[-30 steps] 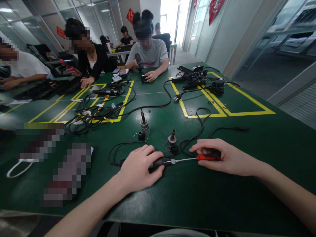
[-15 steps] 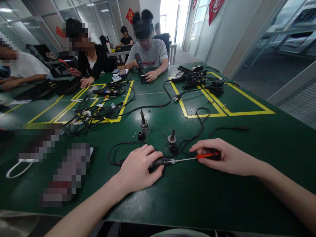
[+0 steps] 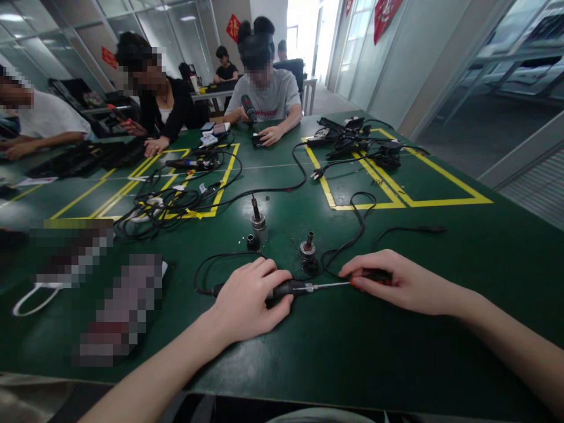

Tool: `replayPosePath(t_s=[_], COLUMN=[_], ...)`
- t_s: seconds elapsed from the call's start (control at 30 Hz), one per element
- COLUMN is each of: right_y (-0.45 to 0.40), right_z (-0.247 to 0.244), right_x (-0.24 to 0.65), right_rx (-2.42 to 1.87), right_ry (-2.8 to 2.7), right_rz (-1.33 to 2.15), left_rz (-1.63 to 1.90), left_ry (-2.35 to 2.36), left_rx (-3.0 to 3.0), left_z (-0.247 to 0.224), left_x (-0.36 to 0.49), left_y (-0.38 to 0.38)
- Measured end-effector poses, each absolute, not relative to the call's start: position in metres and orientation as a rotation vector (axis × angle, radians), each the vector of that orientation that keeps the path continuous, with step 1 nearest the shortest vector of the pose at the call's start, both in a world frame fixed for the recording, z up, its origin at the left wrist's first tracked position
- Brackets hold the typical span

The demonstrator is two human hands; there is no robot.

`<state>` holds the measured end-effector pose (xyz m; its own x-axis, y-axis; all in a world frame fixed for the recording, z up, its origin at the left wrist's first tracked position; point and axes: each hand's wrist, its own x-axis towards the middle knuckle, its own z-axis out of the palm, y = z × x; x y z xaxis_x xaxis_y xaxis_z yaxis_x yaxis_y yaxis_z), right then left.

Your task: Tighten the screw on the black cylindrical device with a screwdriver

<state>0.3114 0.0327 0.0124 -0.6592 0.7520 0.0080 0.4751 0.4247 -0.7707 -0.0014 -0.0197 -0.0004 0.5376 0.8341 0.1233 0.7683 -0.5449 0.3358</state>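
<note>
My left hand [image 3: 253, 299] is wrapped over a black corded hand tool [image 3: 288, 288], pressing it to the green table. Most of its body is hidden under my fingers. My right hand [image 3: 388, 279] pinches the red and black handle of a screwdriver [image 3: 330, 285] between thumb and fingers. Its metal shaft points left, and the tip meets the clamp-like metal front end of the black tool. Just beyond my hands stand a metal shaft part with a round flange [image 3: 307, 249], a black ring [image 3: 310, 266], a taller metal shaft part [image 3: 258, 220] and a small black cap [image 3: 252, 242].
Tangled black cables [image 3: 176, 194] lie at the left, and a heap of black corded devices [image 3: 348, 138] at the back right. Yellow tape [image 3: 374, 206] marks areas on the table [image 3: 396, 364]. A co-worker [image 3: 268, 94] opposite holds a power screwdriver [image 3: 248, 108]. Blurred-out objects [image 3: 123, 299] lie left.
The screwdriver's handle has turned between my right fingers, and less of its red shows. My right thumb and forefinger have shifted slightly. My left hand and the black tool stay in place.
</note>
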Motion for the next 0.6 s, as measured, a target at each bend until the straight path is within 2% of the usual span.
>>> replayPosePath(t_s=[0.3,0.6], right_y=[0.0328,0.0328], right_z=[0.0109,0.0057], right_x=[0.3132,0.314], right_rx=[-1.038,-1.002], right_ry=[-2.392,-2.385], right_rz=[0.962,1.035], left_rz=[0.396,0.404], left_ry=[1.348,1.34], left_rx=[2.539,2.528], left_z=[-0.0019,-0.0013], left_x=[-0.0009,-0.0011], left_y=[-0.0195,-0.0198])
